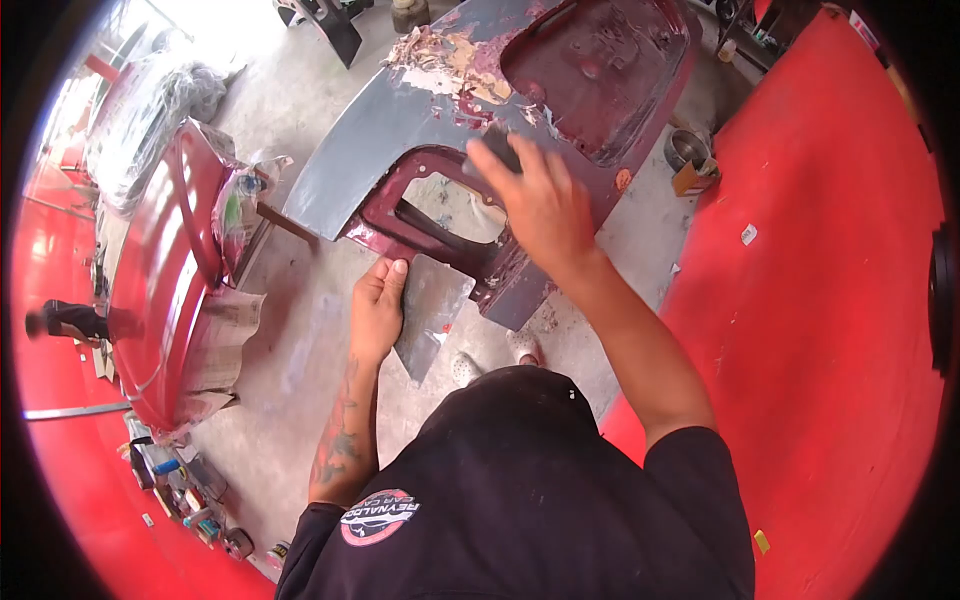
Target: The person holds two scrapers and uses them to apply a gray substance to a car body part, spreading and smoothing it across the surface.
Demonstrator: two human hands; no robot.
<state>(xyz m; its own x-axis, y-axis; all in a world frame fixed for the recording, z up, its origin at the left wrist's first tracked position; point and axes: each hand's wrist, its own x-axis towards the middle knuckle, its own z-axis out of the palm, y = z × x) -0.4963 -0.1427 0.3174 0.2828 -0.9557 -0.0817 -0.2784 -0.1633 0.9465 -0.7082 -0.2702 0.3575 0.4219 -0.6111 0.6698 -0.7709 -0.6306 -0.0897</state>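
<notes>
A grey and dark red car body panel (340, 150) lies in front of me, with rough tan and white patches on its upper part. My left hand (378, 308) grips a thin grey sheet (432, 315) by its upper edge, thumb on top, beside the panel's near left corner. Over the middle of the panel, my right hand (548, 205) is closed round a small dark block (503, 148), with some fingers stretched out and slightly blurred. The opening in the panel lies between my two hands.
At the left stands a glossy red car part (165, 290) with masking paper (225, 340) and clear plastic (160, 120). Red sheeting (820, 300) slopes along the right side. Tools and cans (200, 510) lie lower left. A metal bowl (686, 148) is right of the panel.
</notes>
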